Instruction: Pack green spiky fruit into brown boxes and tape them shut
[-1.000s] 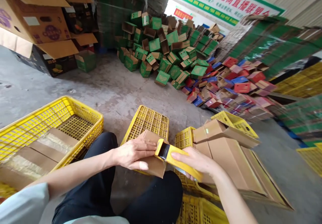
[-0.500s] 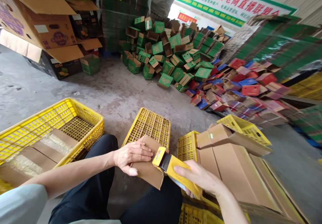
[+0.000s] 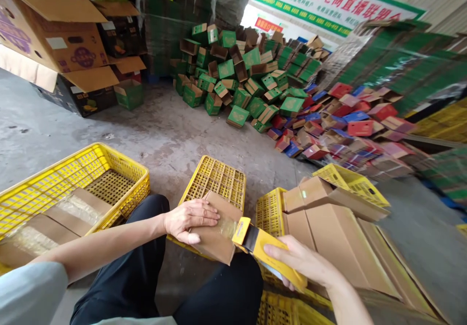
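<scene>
A small brown cardboard box (image 3: 219,235) rests over my lap, against an upturned yellow crate (image 3: 215,179). My left hand (image 3: 189,220) lies on top of the box with its fingers pressed down, holding it steady. A strip of clear tape (image 3: 229,226) runs across the box to the yellow tape dispenser (image 3: 268,252). My right hand (image 3: 301,261) grips that dispenser just right of the box.
A yellow crate (image 3: 120,169) holding flat cardboard sits at my left. Folded brown boxes (image 3: 328,218) lie over more yellow crates at my right. Heaps of green boxes (image 3: 248,72) and red and blue boxes (image 3: 346,125) cover the concrete floor ahead; large cartons (image 3: 62,38) stand far left.
My right hand has drawn the dispenser to the right and down, off the box, leaving tape stretched across it. My left hand has stayed on the box.
</scene>
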